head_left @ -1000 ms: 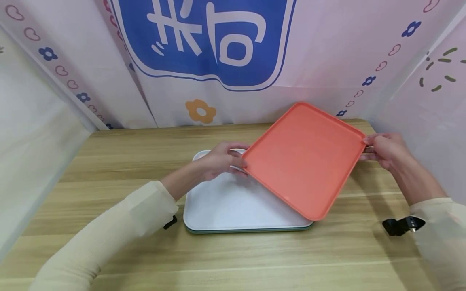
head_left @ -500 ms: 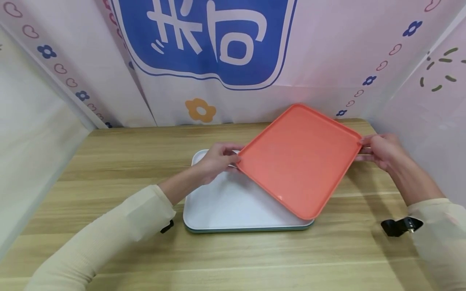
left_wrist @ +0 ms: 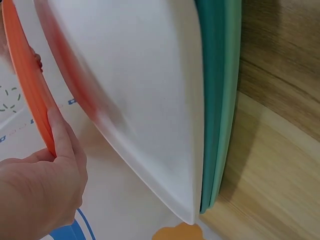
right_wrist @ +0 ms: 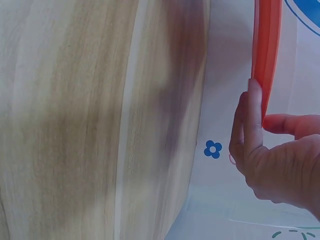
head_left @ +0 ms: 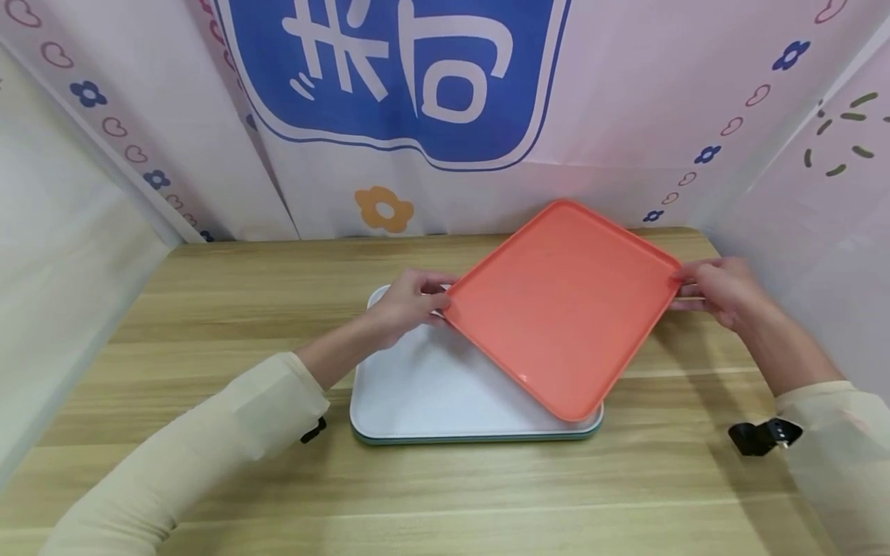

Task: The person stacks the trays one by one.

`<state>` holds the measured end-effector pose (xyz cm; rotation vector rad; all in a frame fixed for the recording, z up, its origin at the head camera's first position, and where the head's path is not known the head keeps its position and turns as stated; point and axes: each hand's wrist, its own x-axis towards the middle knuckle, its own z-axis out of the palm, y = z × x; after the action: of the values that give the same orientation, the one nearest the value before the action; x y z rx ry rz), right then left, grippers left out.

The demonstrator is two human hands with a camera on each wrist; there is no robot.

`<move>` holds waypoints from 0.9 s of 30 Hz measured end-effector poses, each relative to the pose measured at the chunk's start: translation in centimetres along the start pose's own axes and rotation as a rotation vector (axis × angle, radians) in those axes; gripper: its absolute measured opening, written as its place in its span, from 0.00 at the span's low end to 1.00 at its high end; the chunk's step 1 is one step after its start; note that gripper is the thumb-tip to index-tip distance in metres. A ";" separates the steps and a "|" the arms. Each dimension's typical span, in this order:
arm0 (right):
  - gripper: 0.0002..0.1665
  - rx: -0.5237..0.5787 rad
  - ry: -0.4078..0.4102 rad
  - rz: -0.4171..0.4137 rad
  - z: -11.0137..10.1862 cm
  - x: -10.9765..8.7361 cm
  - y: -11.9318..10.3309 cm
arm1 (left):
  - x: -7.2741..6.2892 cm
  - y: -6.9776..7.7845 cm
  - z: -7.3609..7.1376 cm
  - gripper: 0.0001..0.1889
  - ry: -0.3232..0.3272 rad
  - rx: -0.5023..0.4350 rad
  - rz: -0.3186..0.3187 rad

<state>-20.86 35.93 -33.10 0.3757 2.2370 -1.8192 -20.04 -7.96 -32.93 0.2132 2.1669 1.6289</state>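
Note:
A coral-red rectangular tray [head_left: 563, 309] is held up at a slant between both hands. My left hand [head_left: 406, 309] pinches its left corner, thumb above and fingers beneath. At the opposite corner my right hand [head_left: 719, 292] grips the rim in the same way, also seen in the right wrist view. Below the red tray lies a white tray [head_left: 431, 394], its right part covered from the head view. In the left wrist view a teal tray [left_wrist: 212, 100] and a light green tray [left_wrist: 230, 75] are stacked under the white one. A gap separates the red tray from the stack.
The stack rests on a wood-grain table [head_left: 243, 309]. Behind it hangs a printed backdrop [head_left: 452, 201] with a blue sign and flowers, close to the red tray's far corner. Pale side panels stand at the left and right edges of the table.
Both hands have shifted the red tray a little to the left, further over the white tray. The grips look unchanged, and the stack has stayed in place.

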 end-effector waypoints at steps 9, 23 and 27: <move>0.15 -0.047 0.014 -0.016 0.8 0.0 -0.1 | -0.3 -0.1 -0.7 0.23 -0.011 -0.010 -0.005; 0.27 -0.181 0.064 -0.098 1.6 0.6 0.2 | -0.3 -0.7 -1.3 0.23 -0.014 -0.004 -0.014; 0.29 -0.197 0.077 -0.105 1.7 0.7 0.2 | -0.3 -0.9 -1.3 0.23 -0.016 -0.022 -0.021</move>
<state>-21.41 34.38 -33.89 0.3011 2.5057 -1.6369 -20.17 -9.49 -33.36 0.1963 2.1308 1.6334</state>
